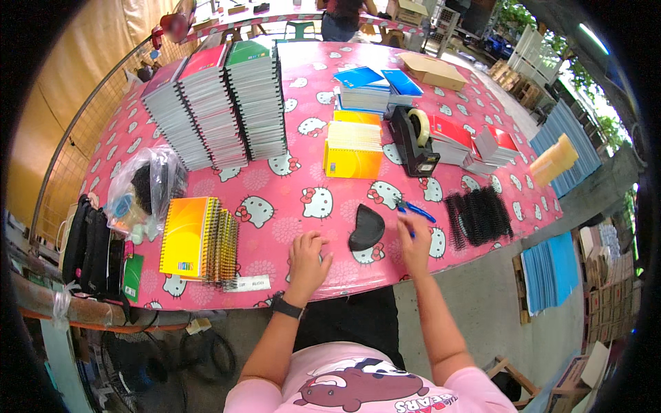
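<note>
My left hand rests at the table's near edge, its fingers loosely bent and apart, with nothing visible gripped. To its right lies a black half-round pad, apart from both hands. My right hand is closed around one handle of what look like blue-handled pliers; the other handle points away to the right, and the fingers partly hide the tool. Beyond these stand yellow notebooks with orange covers. Left of my left hand is a row of spiral-bound yellow notebooks. Black binding coils lie in a pile at right.
Tall notebook stacks rise at the far left, near a clear plastic bag and a black bag. A tape dispenser sits among blue stacks and red stacks. A cardboard box lies behind; a person is beyond.
</note>
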Demonstrator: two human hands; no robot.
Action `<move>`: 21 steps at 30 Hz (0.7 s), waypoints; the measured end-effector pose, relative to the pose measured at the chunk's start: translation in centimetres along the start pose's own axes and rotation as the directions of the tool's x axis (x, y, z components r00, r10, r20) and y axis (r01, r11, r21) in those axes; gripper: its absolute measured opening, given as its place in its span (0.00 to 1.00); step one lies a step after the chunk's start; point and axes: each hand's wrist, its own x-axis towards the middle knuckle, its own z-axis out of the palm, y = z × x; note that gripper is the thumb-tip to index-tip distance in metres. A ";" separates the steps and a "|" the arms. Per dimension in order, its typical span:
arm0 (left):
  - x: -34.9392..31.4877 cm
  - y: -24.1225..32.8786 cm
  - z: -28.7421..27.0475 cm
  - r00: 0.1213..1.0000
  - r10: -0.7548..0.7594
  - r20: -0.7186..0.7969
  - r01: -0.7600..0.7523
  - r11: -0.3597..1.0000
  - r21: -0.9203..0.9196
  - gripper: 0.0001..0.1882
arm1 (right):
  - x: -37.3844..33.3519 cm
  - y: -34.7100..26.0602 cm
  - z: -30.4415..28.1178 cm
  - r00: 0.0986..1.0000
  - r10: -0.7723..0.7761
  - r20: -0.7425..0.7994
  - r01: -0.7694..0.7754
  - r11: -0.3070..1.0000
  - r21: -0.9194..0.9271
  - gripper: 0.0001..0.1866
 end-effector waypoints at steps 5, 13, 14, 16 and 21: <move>-0.1 0.8 0.3 0.999 -0.040 0.026 0.040 0.999 0.028 0.16 | 11.7 0.8 4.6 0.904 -0.400 0.152 0.424 0.884 -0.194 0.12; -0.4 0.1 0.1 1.000 0.009 -0.009 -0.009 1.000 0.004 0.14 | 16.7 3.1 10.8 0.865 -0.437 0.247 0.494 0.830 -0.260 0.09; -0.3 0.1 0.1 1.000 0.003 -0.004 -0.003 1.000 -0.009 0.16 | 16.8 3.3 10.8 0.891 -0.406 0.202 0.445 0.867 -0.223 0.08; -0.2 0.2 0.4 0.999 -0.023 -0.046 0.019 0.996 -0.093 0.18 | 16.8 3.1 10.1 0.923 -0.374 0.095 0.386 0.897 -0.215 0.06; 0.6 1.2 -1.7 0.866 -0.201 -0.459 0.058 0.950 -0.307 0.24 | 11.1 -5.1 4.2 0.894 -0.342 0.290 0.371 0.927 -0.051 0.07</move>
